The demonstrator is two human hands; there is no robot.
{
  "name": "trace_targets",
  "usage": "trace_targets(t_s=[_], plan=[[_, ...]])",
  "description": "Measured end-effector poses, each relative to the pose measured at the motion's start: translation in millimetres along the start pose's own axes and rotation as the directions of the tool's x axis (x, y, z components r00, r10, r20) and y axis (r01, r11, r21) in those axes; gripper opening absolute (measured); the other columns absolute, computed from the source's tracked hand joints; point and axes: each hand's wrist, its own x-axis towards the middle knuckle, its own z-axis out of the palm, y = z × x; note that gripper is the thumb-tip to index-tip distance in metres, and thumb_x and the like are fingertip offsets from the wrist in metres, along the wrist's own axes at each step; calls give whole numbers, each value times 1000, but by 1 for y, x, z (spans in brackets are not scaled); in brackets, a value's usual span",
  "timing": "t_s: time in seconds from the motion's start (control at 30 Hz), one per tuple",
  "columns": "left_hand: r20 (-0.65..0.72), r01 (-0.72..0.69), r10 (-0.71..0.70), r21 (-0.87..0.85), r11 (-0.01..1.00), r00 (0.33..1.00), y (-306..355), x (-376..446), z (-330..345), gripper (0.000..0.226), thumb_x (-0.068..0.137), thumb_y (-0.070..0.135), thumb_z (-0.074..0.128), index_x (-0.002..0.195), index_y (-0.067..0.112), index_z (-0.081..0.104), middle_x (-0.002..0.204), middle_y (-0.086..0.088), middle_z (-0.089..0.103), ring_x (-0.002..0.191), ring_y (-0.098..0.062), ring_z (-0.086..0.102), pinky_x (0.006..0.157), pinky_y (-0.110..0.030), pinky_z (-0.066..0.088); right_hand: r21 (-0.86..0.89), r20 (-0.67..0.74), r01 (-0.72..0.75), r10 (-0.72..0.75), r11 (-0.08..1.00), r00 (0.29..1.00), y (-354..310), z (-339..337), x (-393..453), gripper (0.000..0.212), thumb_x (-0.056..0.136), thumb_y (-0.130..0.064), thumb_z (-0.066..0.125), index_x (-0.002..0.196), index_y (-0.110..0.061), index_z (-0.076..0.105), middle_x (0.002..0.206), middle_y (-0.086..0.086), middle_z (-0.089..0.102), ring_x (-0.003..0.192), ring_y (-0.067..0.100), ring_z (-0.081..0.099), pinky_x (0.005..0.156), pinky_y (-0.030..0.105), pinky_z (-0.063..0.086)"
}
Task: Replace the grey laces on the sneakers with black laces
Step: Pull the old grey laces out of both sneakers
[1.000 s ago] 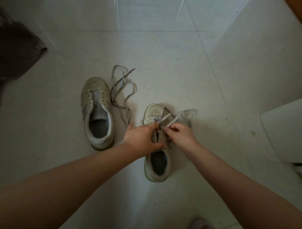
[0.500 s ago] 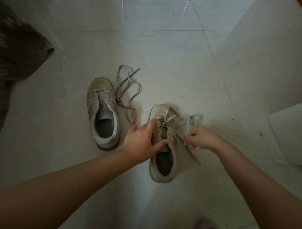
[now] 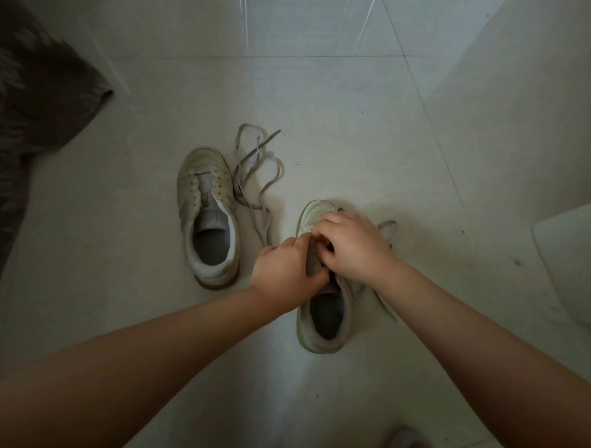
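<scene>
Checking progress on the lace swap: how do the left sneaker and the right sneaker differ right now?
The left sneaker has bare eyelets, its grey lace lying loose on the floor beside it; the right sneaker still carries lace, with ends trailing to its right. No hand touches the left sneaker; the left hand and right hand both work on the right sneaker. Both are pale, upright, toes pointing away.

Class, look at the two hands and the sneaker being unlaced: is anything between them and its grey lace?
Nothing visible. Both the left hand and right hand are already on the right sneaker, over its eyelets, where the grey lace runs; their fingers hide the contact.
</scene>
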Motion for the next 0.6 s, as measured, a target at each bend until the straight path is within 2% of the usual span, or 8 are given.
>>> trace_targets(t_s=[0.1, 0.27, 0.37, 0.43, 0.5, 0.6], plan=[[3, 8, -8, 46, 999, 1000, 2, 1, -1, 47, 83, 53, 51, 119, 22, 52, 100, 1, 62, 87, -20, 62, 74, -28, 39, -38, 23, -30, 31, 999, 999, 0, -1, 1, 22, 93, -24, 46, 107, -17, 61, 109, 1, 59, 108, 22, 50, 86, 32, 32], [-38, 11, -10, 27, 1000, 999, -1, -4, -3, 36, 84, 52, 52, 104, 23, 57, 94, 4, 60, 78, -17, 60, 65, -28, 44, -141, 140, -4, 24, 990, 990, -6, -1, 6, 21, 85, -9, 51, 106, -12, 51, 112, 5, 52, 108, 25, 49, 80, 31, 32], [-29, 16, -15, 32, 999, 999, 0, -6, -6, 35, 85, 49, 50, 105, 22, 60, 95, 4, 61, 79, -18, 61, 68, -30, 49, 133, 138, -82, 64, 988, 988, -4, 0, 2, 16, 84, 1, 45, 89, -14, 41, 97, 7, 44, 94, 29, 49, 72, 35, 38], [-19, 7, -7, 40, 999, 1000, 2, -6, -9, 34, 86, 46, 48, 103, 20, 61, 93, 2, 61, 78, -18, 60, 66, -30, 48, 300, 130, -168, 134, 939, 982, -1, 2, -2, 15, 88, 2, 40, 86, -13, 39, 95, 4, 41, 88, 27, 49, 74, 39, 41], [0, 7, -7, 48, 999, 1000, 3, -7, -11, 28, 86, 40, 48, 96, 17, 60, 89, 1, 60, 75, -18, 58, 64, -29, 46, 389, 91, -216, 196, 896, 976, 2, 5, -8, 13, 94, -2, 39, 89, -13, 42, 96, 3, 44, 88, 22, 48, 77, 35, 41], [33, 7, -9, 51, 999, 999, 5, -5, -13, 25, 87, 35, 49, 91, 14, 61, 83, 0, 59, 70, -18, 56, 62, -28, 47, 458, 67, -262, 261, 849, 963, 3, 7, -14, 10, 96, -4, 41, 89, -11, 45, 96, 3, 46, 90, 16, 44, 75, 22, 30]])
